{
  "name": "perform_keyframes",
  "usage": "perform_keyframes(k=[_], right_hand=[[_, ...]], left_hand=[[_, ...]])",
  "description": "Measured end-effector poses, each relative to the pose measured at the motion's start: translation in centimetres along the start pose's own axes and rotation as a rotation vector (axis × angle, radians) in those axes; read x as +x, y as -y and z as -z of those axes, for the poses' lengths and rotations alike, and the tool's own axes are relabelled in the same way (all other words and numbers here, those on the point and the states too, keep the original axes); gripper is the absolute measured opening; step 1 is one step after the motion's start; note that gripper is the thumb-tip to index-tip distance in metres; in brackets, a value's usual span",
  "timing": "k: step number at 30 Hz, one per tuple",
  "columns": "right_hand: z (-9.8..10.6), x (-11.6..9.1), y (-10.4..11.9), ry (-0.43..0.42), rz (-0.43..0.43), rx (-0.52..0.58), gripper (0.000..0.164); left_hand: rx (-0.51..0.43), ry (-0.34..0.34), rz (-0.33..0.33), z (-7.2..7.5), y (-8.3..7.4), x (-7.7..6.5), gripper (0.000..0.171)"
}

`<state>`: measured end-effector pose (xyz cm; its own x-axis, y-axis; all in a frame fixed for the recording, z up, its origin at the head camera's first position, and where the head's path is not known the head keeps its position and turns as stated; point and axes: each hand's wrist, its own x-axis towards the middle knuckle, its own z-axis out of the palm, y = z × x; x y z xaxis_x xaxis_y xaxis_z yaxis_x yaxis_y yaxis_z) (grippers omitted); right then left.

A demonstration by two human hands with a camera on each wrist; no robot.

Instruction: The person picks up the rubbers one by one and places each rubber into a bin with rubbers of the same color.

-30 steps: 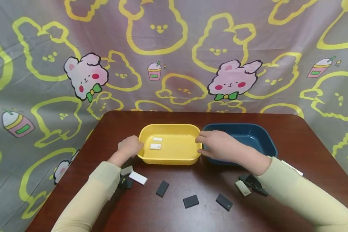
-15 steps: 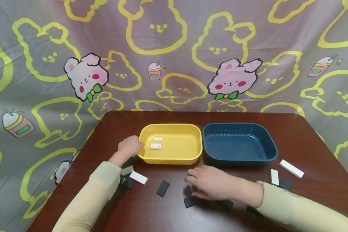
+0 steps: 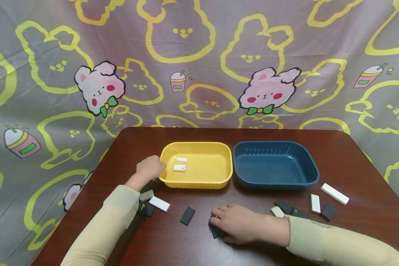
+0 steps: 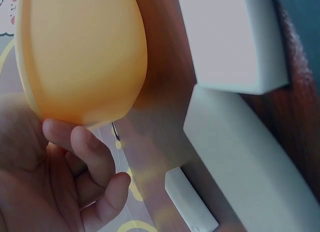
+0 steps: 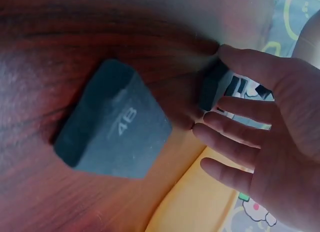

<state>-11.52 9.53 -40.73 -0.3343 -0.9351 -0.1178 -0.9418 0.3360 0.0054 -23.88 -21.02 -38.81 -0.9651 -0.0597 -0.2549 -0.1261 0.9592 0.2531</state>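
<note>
At the left end of the yellow tray, my left hand grips the rim; in the left wrist view its fingers curl against the outer wall, the thumb hidden. Two white erasers lie inside that tray. My right hand is low over the table, covering most of a black eraser. In the right wrist view this black eraser sits between the thumb and the loosely extended fingers. A nearer black eraser marked 4B lies under the wrist camera.
Right of the yellow tray stands a blue tray. Another black eraser lies between the arms. White erasers and dark ones lie by the left wrist. More white erasers and black ones are scattered at right.
My right hand has left the yellow tray's right end and come down toward me onto the black eraser. The left hand stays on the tray's left rim.
</note>
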Motion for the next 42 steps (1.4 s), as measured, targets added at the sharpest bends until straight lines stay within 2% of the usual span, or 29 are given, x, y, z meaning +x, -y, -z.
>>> perform_keyframes(k=[10, 23, 31, 42], right_hand=[[-0.2, 0.2, 0.2, -0.047, 0.021, -0.033, 0.025], [0.1, -0.2, -0.2, -0.071, 0.018, 0.010, 0.026], [2.0, -1.0, -1.4, -0.140, -0.062, 0.023, 0.026], [4.8, -3.7, -4.5, -0.248, -0.229, 0.173, 0.042]], left_hand=[[0.000, -0.003, 0.001, -0.1, 0.1, 0.2, 0.030], [-0.002, 0.003, 0.007, 0.1, -0.1, -0.2, 0.030], [-0.016, -0.008, -0.001, -0.1, 0.1, 0.0, 0.030], [-0.017, -0.019, -0.008, -0.2, 0.1, -0.1, 0.031]])
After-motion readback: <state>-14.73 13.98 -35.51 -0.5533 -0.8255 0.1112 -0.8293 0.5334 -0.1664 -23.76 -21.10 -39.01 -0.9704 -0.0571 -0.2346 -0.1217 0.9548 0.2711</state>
